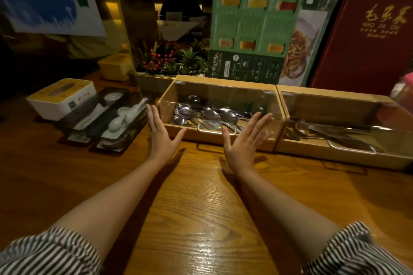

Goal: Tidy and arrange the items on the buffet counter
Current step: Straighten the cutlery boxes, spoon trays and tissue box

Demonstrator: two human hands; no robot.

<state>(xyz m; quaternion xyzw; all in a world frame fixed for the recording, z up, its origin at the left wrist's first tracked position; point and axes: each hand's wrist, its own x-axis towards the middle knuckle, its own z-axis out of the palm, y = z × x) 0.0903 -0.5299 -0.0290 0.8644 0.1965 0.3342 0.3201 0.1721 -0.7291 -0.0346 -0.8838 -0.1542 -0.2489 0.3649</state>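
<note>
A wooden cutlery box [223,138] with a clear lid and a metal handle holds several steel spoons [210,115]. My left hand [159,136] hovers flat with spread fingers at the box's front left corner. My right hand [245,140] is spread flat in front of the box's right half. Neither hand holds anything. A second wooden box [335,154] with tongs and steel utensils stands against the first box's right side.
A dark tray [111,143] with white ceramic spoons sits to the left, beside a white and yellow tissue box [60,100]. Behind the boxes lean a green drinks menu [252,29] and a red menu book [368,29]. A planter with red berries [169,58] stands at the back.
</note>
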